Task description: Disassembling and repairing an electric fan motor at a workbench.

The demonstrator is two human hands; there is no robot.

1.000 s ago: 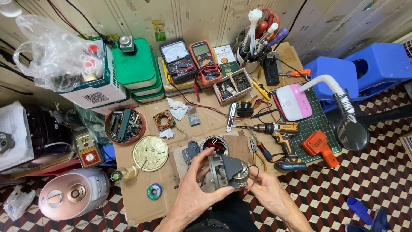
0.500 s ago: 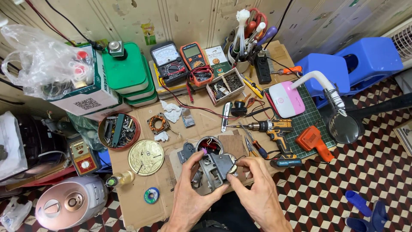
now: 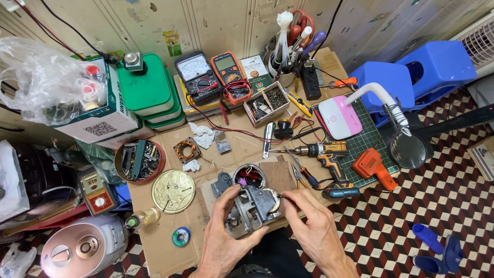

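My left hand (image 3: 222, 234) grips a grey metal motor assembly (image 3: 252, 208) from its left side, fingers wrapped around the housing. My right hand (image 3: 313, 226) pinches the assembly's right edge with thumb and fingertips near a small brass part. The assembly sits low over a cardboard-covered worktable (image 3: 170, 247), just in front of a round open motor shell (image 3: 248, 175) with coloured wires inside.
A cordless drill (image 3: 321, 152), pliers (image 3: 301, 175), an orange tool (image 3: 373, 164), two multimeters (image 3: 213, 77), a parts tin (image 3: 139, 159), a gold round lid (image 3: 173, 191), a copper coil (image 3: 186, 151), a solder reel (image 3: 180, 237) and a magnifier lamp (image 3: 406, 149) surround it. Blue stools (image 3: 411, 72) stand right.
The view has shifted a little left and down. My hands have turned the motor assembly, and my right fingers moved in to pinch its right edge.
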